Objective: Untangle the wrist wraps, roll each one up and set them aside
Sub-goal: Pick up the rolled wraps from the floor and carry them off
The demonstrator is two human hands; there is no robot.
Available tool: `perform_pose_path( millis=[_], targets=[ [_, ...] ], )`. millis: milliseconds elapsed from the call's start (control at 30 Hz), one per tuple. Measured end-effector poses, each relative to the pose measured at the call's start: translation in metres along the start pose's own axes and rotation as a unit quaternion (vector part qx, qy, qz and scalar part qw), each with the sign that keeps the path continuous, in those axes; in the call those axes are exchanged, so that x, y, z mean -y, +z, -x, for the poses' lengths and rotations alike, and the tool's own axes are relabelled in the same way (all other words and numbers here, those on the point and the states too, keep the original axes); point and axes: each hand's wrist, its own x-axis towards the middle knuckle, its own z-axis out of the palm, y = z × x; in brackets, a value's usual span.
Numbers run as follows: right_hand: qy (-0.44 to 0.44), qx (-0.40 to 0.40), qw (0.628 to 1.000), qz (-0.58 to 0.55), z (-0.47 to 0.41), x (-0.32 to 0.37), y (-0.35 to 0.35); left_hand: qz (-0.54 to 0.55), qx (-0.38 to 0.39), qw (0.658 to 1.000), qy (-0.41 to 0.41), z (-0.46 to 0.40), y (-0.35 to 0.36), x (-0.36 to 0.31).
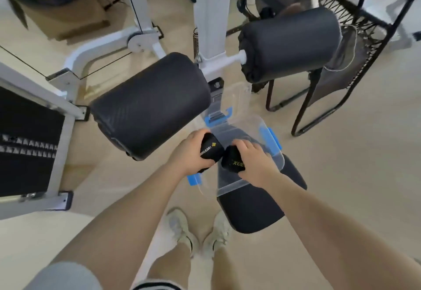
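Left hand point(190, 153) grips one rolled black wrist wrap point(210, 149), roll axis tilted toward upper right. Right hand point(255, 162) curls over second rolled wrap point(233, 161), touching the first. Both over clear plastic container point(252, 128) with blue latches on black seat pad point(255, 210); foam roller pad point(150, 105) just left.

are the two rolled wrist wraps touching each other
Touching: the head view shows the left wrap and right wrap meeting edge to edge between the hands.

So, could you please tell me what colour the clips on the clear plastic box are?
Blue clips on the clear box, seen in the head view.
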Motion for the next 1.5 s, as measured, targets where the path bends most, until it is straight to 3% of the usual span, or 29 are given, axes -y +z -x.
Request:
perform_pose_path(
  millis=[167,300,367,400,433,500,567,600,667,867,933,1033,1167,1300,1433,1500],
  targets=[
    [0.002,0.051,0.997,0.051,-0.029,-0.038,0.021,-0.137,0.032,0.989,0.044,-0.044,0.035,0.007],
    [-0.011,0.082,0.995,0.054,-0.036,-0.052,0.025,-0.263,0.059,0.957,0.101,-0.053,0.068,0.010],
    [-0.022,0.086,0.994,0.061,-0.040,-0.054,0.025,-0.294,0.001,0.949,0.116,-0.048,0.076,0.018],
    [-0.026,0.088,0.994,0.063,-0.042,-0.054,0.025,-0.287,-0.065,0.949,0.115,-0.042,0.076,0.021],
    [-0.032,0.090,0.993,0.063,-0.044,-0.053,0.024,-0.262,-0.131,0.952,0.087,-0.034,0.076,0.023],
    [-0.056,0.089,0.992,0.063,-0.047,-0.049,0.025,-0.144,-0.227,0.962,-0.048,-0.014,0.074,0.029],
    [-0.081,0.088,0.991,0.066,-0.048,-0.040,0.027,0.078,-0.172,0.956,-0.226,0.001,0.071,0.036],
    [-0.088,0.089,0.990,0.066,-0.047,-0.036,0.029,0.158,-0.119,0.943,-0.266,0.004,0.073,0.043],
    [-0.099,0.090,0.988,0.076,-0.045,-0.029,0.034,0.198,-0.069,0.944,-0.256,0.009,0.072,0.051],
    [-0.098,0.184,0.976,0.059,-0.041,-0.035,0.010,0.237,-0.039,0.944,-0.226,0.016,0.061,0.035],
    [-0.119,0.178,0.975,0.056,-0.035,-0.035,-0.007,0.261,-0.023,0.939,-0.222,0.016,0.060,0.027],
    [-0.164,0.144,0.974,0.060,-0.027,-0.022,-0.015,0.283,-0.026,0.935,-0.211,0.015,0.066,0.015],
    [-0.188,0.174,0.958,0.132,-0.034,-0.003,0.021,0.292,-0.050,0.931,-0.213,0.015,0.069,0.003],
    [-0.170,0.121,0.968,0.137,-0.037,-0.009,0.052,0.303,-0.058,0.924,-0.226,0.017,0.073,0.000],
    [-0.135,-0.046,0.987,0.078,-0.032,-0.019,0.052,0.344,-0.060,0.905,-0.243,0.018,0.080,-0.002],
    [-0.163,0.017,0.981,0.100,-0.031,-0.025,0.050,0.345,-0.061,0.904,-0.246,0.019,0.084,-0.005]
  ],
)
